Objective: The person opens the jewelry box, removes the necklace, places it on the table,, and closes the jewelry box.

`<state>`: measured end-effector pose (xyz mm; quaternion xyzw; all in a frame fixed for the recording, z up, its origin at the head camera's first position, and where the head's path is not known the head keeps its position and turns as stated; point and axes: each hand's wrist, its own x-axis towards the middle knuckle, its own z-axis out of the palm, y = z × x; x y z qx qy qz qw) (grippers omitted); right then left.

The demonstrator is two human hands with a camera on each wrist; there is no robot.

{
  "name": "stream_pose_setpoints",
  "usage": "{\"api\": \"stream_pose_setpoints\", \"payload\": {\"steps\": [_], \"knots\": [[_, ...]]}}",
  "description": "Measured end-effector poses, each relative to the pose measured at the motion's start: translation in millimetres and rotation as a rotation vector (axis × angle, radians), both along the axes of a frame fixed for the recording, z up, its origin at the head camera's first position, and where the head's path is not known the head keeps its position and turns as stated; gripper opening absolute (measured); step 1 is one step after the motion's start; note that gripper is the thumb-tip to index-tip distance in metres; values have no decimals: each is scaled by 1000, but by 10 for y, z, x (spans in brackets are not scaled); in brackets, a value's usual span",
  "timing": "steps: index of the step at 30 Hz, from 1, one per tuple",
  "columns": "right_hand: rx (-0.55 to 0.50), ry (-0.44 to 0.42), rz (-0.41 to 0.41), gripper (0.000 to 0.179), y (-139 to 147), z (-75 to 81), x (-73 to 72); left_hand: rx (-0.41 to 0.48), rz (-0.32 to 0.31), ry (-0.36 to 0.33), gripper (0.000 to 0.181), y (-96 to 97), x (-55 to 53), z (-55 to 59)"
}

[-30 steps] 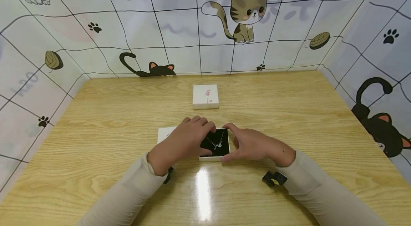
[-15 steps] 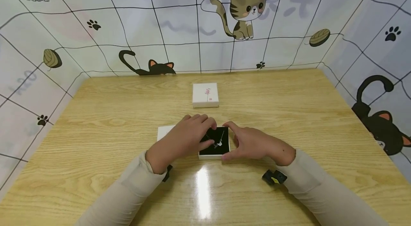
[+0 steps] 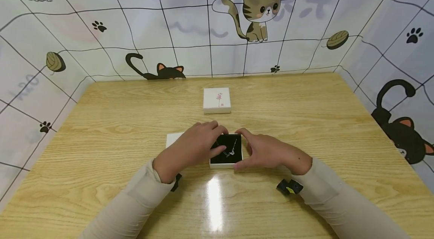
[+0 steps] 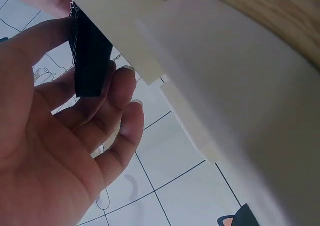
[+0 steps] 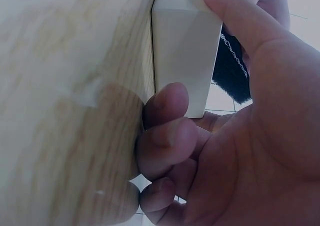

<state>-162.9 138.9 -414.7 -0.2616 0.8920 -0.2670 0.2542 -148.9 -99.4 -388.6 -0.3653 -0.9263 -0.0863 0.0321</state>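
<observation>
A small white box (image 3: 222, 166) lies at the middle of the table with a black padded insert (image 3: 225, 159) in it. A thin silver necklace (image 3: 232, 152) with a small pendant is strung across the insert. My left hand (image 3: 193, 146) reaches over the box's left side, thumb and fingers pinching the insert (image 4: 92, 68). In the right wrist view, the insert (image 5: 231, 78) stands tilted up above the rim. My right hand (image 3: 266, 151) grips the box's right end, thumb at the front corner and index finger at the back.
A white lid or box (image 3: 172, 139) lies just left of the open one, partly covered by my left hand. Farther back stands a white box with a pink flower (image 3: 217, 100). A cat-patterned backdrop (image 3: 190, 24) borders the wooden table (image 3: 135, 118).
My left thumb has moved from the box's front left part back onto the insert, near the necklace. My right hand keeps its hold on the box. The head view has shifted slightly.
</observation>
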Motion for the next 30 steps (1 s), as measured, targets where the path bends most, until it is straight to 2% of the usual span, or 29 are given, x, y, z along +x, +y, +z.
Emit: {"api": "stream_pose_setpoints", "payload": {"steps": [4,18,30], "knots": [[-2,2,0,94,2,1,1,-4,4,-2,33,-9,-4,-13],[-11,-7,-3,94,3,3,13,4,25,-77,32,-27,0,-29],[-12,-3,0,92,11,12,7,33,-4,-106,31,-31,-9,2]]}}
